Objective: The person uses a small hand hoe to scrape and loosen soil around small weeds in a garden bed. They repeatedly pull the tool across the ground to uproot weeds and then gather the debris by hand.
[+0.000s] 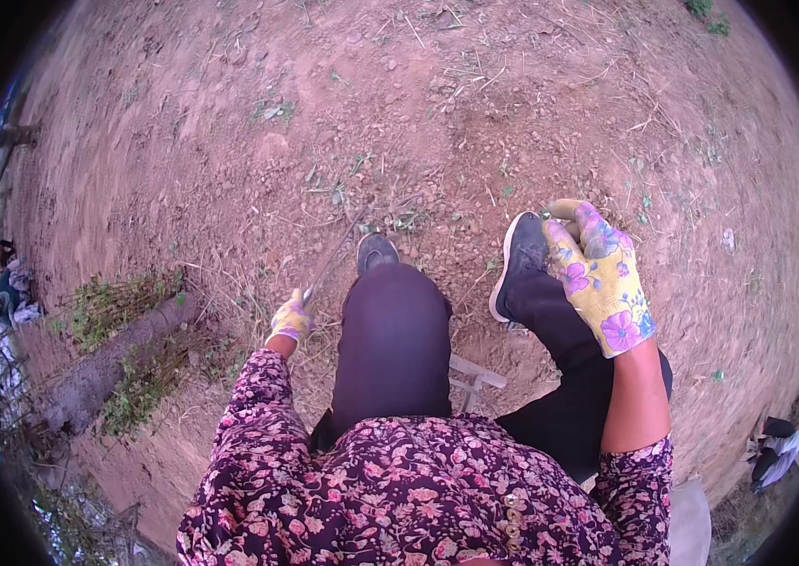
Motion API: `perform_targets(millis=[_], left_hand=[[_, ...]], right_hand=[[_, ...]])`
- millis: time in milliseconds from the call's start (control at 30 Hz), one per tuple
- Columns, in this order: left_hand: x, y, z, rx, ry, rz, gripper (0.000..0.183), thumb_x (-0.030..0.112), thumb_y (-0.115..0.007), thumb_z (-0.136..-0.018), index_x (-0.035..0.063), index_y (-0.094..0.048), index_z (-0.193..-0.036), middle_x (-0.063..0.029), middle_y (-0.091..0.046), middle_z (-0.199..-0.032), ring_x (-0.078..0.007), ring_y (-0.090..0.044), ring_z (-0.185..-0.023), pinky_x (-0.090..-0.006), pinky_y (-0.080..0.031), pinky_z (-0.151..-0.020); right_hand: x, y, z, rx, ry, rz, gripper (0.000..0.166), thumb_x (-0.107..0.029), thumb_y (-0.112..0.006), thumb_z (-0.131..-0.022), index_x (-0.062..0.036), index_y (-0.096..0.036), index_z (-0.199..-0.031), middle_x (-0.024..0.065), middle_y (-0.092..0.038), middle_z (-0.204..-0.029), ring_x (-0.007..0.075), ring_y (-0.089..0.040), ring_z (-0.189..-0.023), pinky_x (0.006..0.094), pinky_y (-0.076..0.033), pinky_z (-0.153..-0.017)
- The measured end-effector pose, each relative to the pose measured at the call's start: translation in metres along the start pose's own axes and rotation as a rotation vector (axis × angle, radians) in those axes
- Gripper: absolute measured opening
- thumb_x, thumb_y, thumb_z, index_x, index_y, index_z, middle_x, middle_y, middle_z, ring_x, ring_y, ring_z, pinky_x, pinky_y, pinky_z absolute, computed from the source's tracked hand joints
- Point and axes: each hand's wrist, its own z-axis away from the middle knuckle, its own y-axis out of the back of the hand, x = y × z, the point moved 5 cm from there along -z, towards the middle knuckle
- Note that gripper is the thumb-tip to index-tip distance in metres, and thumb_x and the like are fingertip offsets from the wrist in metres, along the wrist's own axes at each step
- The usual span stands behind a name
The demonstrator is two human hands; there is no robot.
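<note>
My left hand (291, 318), in a yellow floral work glove, is closed on the handle end of a thin, long metal tool (334, 256) left of my knee. The tool's slender dark shaft slants up towards my left shoe (376, 249); its exact kind cannot be told. Raised beside my right shoe (525, 247) is my right hand (597, 272), in a matching glove, with thumb and fingers curled. A bit of green leaf (545, 214) shows at its fingertips, but whether the fingers grip it is unclear. Reddish soil (399, 141) with scattered weeds and straw lies before me.
A thick log (116, 361) lies at the left with leafy plants (137, 393) around it. Part of a light-coloured frame (477, 371) shows between my legs. Another person (781, 453) is at the far lower right, and a heap of cloth-like items (14, 293) sits far left.
</note>
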Motion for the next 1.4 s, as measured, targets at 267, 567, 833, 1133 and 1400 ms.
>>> perform_targets(millis=[267, 567, 833, 1133, 1400], left_hand=[[-0.006, 0.037, 0.021, 0.184, 0.027, 0.062, 0.023, 0.026, -0.051, -0.082, 0.0093, -0.044, -0.097, -0.0207, -0.059, -0.080, -0.0403, -0.057, -0.077, -0.0467, -0.043, -0.065], [0.230, 0.119, -0.130, 0.255, -0.371, 0.389, 0.036, 0.037, -0.038, -0.087, 0.0056, -0.047, -0.103, -0.0258, -0.056, -0.093, -0.0430, -0.051, -0.092, -0.0467, -0.040, -0.077], [0.397, 0.167, -0.229, 0.290, -0.471, 0.361, 0.034, 0.032, -0.040, -0.086, 0.0112, -0.046, -0.112, -0.0211, -0.057, -0.097, -0.0376, -0.054, -0.093, -0.0444, -0.041, -0.078], [0.421, 0.098, -0.257, 0.198, -0.383, 0.427, 0.042, 0.024, -0.043, -0.086, 0.0120, -0.039, -0.126, -0.0195, -0.055, -0.109, -0.0348, -0.052, -0.100, -0.0370, -0.042, -0.082], [0.339, 0.022, -0.193, 0.235, -0.372, 0.602, 0.044, 0.028, -0.042, -0.086, 0.0176, -0.035, -0.129, -0.0256, -0.057, -0.095, -0.0392, -0.055, -0.091, -0.0431, -0.043, -0.075]], right_hand=[[-0.007, 0.009, 0.007, 0.007, 0.019, -0.023, 0.021, -0.017, -0.056, -0.081, -0.0042, -0.055, -0.098, 0.0142, -0.061, -0.077, 0.0276, -0.060, -0.072, 0.0351, -0.047, -0.064], [-0.014, 0.016, 0.010, 0.025, 0.189, 0.025, 0.022, -0.015, -0.059, -0.079, -0.0047, -0.056, -0.098, 0.0149, -0.060, -0.078, 0.0288, -0.061, -0.068, 0.0360, -0.049, -0.059], [-0.008, 0.026, -0.001, -0.043, 0.224, 0.038, 0.029, -0.015, -0.060, -0.077, -0.0038, -0.051, -0.102, 0.0130, -0.059, -0.081, 0.0284, -0.059, -0.064, 0.0358, -0.047, -0.056], [-0.009, 0.031, -0.012, -0.195, 0.172, 0.060, 0.034, -0.010, -0.059, -0.076, -0.0035, -0.050, -0.107, 0.0089, -0.056, -0.069, 0.0232, -0.057, -0.058, 0.0313, -0.044, -0.051], [-0.007, 0.036, 0.000, -0.095, 0.241, 0.019, 0.034, -0.006, -0.060, -0.075, -0.0028, -0.051, -0.107, 0.0082, -0.057, -0.070, 0.0225, -0.056, -0.057, 0.0309, -0.044, -0.050]])
